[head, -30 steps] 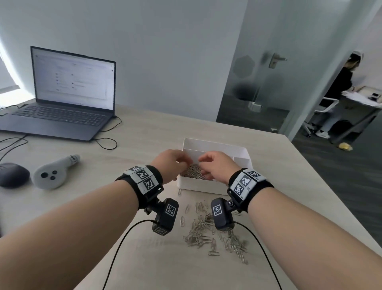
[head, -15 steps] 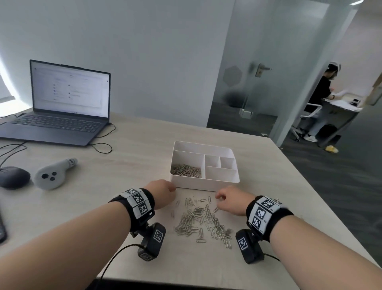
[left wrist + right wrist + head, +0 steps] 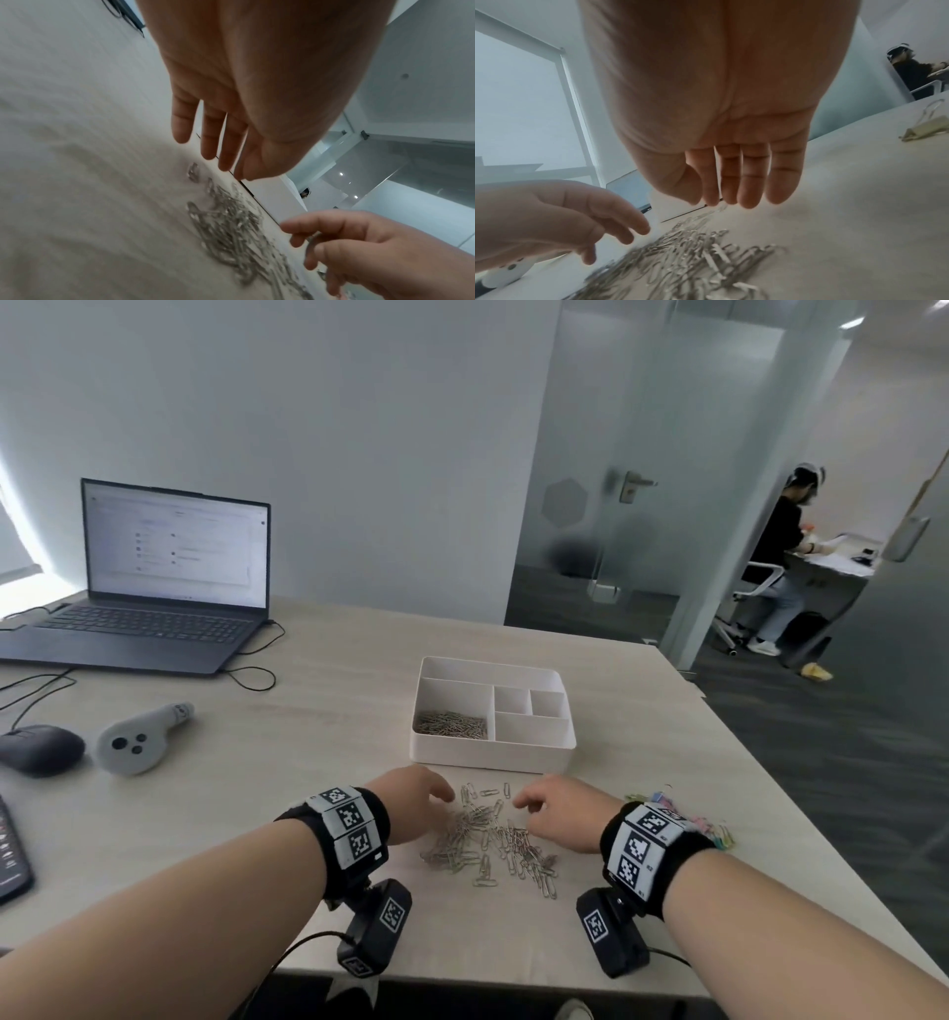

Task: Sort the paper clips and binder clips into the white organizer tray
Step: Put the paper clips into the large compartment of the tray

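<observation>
The white organizer tray (image 3: 492,756) stands mid-table, with silver paper clips (image 3: 451,724) in its large left compartment; its other compartments look bare. A loose pile of paper clips (image 3: 488,837) lies in front of it. My left hand (image 3: 441,796) hovers at the pile's left edge, fingers relaxed and holding nothing (image 3: 218,162). At the pile's right edge my right hand (image 3: 521,801) reaches down with straight fingers (image 3: 726,201), the tips almost on the far clips. Coloured binder clips (image 3: 711,829) lie partly hidden behind my right wristband; one beige binder clip (image 3: 921,130) shows.
At the back left an open laptop (image 3: 169,588) sits with cables trailing from it. A black mouse (image 3: 41,749) and a grey controller (image 3: 138,742) lie to the left. The table's right edge (image 3: 770,814) is near the binder clips. A person sits beyond the glass door.
Both hands have drawn back from the tray's left compartment to the loose pile in front of it, and now close in on the pile from either side.
</observation>
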`<state>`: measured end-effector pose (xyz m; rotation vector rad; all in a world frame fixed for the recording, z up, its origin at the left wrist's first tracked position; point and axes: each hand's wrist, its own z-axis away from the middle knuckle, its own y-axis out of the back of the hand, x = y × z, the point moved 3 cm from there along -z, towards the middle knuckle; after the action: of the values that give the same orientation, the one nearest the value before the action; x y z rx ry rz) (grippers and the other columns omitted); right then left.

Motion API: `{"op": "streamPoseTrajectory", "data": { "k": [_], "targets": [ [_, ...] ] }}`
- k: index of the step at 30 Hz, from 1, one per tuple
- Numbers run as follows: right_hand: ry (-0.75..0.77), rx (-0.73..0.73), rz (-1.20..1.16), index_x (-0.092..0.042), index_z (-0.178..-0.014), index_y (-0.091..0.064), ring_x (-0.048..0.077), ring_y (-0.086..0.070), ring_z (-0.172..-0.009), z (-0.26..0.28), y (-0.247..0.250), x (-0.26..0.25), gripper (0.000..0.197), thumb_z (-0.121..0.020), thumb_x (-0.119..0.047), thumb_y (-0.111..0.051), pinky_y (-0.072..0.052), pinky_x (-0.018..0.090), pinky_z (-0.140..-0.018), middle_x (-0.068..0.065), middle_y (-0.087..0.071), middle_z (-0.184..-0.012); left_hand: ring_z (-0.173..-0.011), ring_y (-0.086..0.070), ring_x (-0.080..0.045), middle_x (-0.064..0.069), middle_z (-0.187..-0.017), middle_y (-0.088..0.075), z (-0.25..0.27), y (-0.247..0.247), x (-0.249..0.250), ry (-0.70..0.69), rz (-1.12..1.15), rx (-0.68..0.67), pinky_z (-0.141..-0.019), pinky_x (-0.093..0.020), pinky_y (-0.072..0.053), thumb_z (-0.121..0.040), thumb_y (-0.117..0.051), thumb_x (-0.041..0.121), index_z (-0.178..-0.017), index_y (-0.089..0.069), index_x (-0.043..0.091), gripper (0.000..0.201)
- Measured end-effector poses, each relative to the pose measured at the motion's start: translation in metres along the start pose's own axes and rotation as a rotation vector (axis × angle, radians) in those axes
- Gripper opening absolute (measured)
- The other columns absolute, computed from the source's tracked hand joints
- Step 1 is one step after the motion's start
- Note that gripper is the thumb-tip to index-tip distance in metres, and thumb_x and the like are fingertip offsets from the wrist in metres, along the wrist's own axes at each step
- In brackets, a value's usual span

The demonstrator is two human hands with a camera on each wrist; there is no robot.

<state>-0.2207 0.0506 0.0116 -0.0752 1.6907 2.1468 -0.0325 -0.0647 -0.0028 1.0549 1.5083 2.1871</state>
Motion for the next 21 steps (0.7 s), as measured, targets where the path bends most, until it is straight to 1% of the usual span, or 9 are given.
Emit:
{"op": "streamPoseTrajectory", "data": {
  "k": [2,5,8,9,11,14,16,19,21],
  "targets": [
    [-0.062,0.004,0.027,-0.021,-0.139,-0.056,0.018,-0.052,-0.124,-0.003,-0.002,0.006,0.048,-0.091,-0.027,-0.051,-0.040,0.030,-0.108,0.002,-0.051,-0.139,-0.128,-0.049,-0.023,0.000,-0.142,-0.048,-0.002,0.001,-0.005,0.069,-0.088,-0.005,-0.108,-0.035,-0.041,-0.092,-0.051,0.031,-0.135,-0.059,0.024,0.045],
    [-0.104,-0.030,0.099,-0.015,-0.137,-0.053,0.026,-0.046,-0.131,-0.009,-0.007,0.005,0.049,-0.090,-0.028,-0.046,-0.037,0.039,-0.112,0.008,-0.046,-0.144,-0.127,-0.044,-0.030,-0.006,-0.138,-0.043,-0.004,-0.004,-0.008,0.132,-0.176,-0.053,-0.107,-0.042,-0.041,-0.089,-0.046,0.028,-0.134,-0.057,0.019,0.047],
    [-0.092,-0.043,0.118,-0.013,-0.141,-0.048,0.029,-0.040,-0.138,-0.013,-0.010,-0.006,0.051,-0.092,-0.029,-0.042,-0.033,0.041,-0.116,0.010,-0.044,-0.148,-0.122,-0.046,-0.031,-0.008,-0.135,-0.043,-0.007,-0.012,0.001,0.102,-0.187,-0.066,-0.105,-0.043,-0.042,-0.091,-0.044,0.027,-0.127,-0.058,0.017,0.040],
    [-0.080,-0.047,0.119,-0.012,-0.139,-0.049,0.031,-0.040,-0.137,-0.015,-0.011,-0.011,0.049,-0.093,-0.028,-0.041,-0.033,0.041,-0.116,0.011,-0.045,-0.147,-0.122,-0.045,-0.032,-0.008,-0.136,-0.042,-0.008,-0.015,0.005,0.093,-0.189,-0.069,-0.105,-0.043,-0.042,-0.092,-0.045,0.026,-0.127,-0.057,0.017,0.039],
    [-0.057,-0.056,0.108,-0.012,-0.135,-0.050,0.031,-0.041,-0.136,-0.019,-0.013,-0.018,0.045,-0.093,-0.024,-0.038,-0.034,0.041,-0.114,0.010,-0.048,-0.143,-0.127,-0.041,-0.032,-0.005,-0.144,-0.038,-0.011,-0.020,0.012,0.082,-0.181,-0.064,-0.106,-0.043,-0.041,-0.093,-0.045,0.024,-0.133,-0.051,0.019,0.040],
    [0.010,-0.061,0.087,-0.013,-0.132,-0.053,0.029,-0.042,-0.136,-0.024,-0.015,-0.025,0.043,-0.091,-0.013,-0.041,-0.034,0.037,-0.114,0.007,-0.050,-0.142,-0.137,-0.033,-0.032,0.003,-0.155,-0.031,-0.014,-0.022,0.021,0.056,-0.167,-0.030,-0.111,-0.046,-0.035,-0.092,-0.041,0.028,-0.137,-0.044,0.024,0.045],
    [0.065,-0.082,0.106,-0.013,-0.142,-0.048,0.025,-0.037,-0.141,-0.023,-0.018,-0.027,0.051,-0.091,-0.008,-0.043,-0.027,0.032,-0.118,0.004,-0.044,-0.150,-0.142,-0.029,-0.029,0.008,-0.157,-0.030,-0.017,-0.024,0.026,0.012,-0.167,-0.049,-0.114,-0.046,-0.030,-0.091,-0.040,0.028,-0.140,-0.042,0.027,0.049],
    [0.140,-0.091,0.102,-0.014,-0.153,-0.036,0.020,-0.027,-0.149,-0.016,-0.021,-0.028,0.063,-0.091,-0.005,-0.043,-0.019,0.030,-0.123,0.001,-0.031,-0.161,-0.149,-0.020,-0.025,0.005,-0.162,-0.024,-0.016,-0.029,0.033,-0.099,-0.166,-0.167,-0.122,-0.041,-0.019,-0.091,-0.041,0.016,-0.152,-0.032,0.023,0.063],
    [0.173,-0.096,0.095,-0.014,-0.153,-0.037,0.018,-0.025,-0.149,-0.010,-0.020,-0.027,0.064,-0.090,-0.004,-0.044,-0.015,0.025,-0.123,0.001,-0.030,-0.162,-0.151,-0.015,-0.022,0.002,-0.164,-0.019,-0.012,-0.030,0.033,-0.149,-0.136,-0.202,-0.124,-0.039,-0.014,-0.092,-0.042,0.012,-0.156,-0.025,0.020,0.067]
  ]
}}
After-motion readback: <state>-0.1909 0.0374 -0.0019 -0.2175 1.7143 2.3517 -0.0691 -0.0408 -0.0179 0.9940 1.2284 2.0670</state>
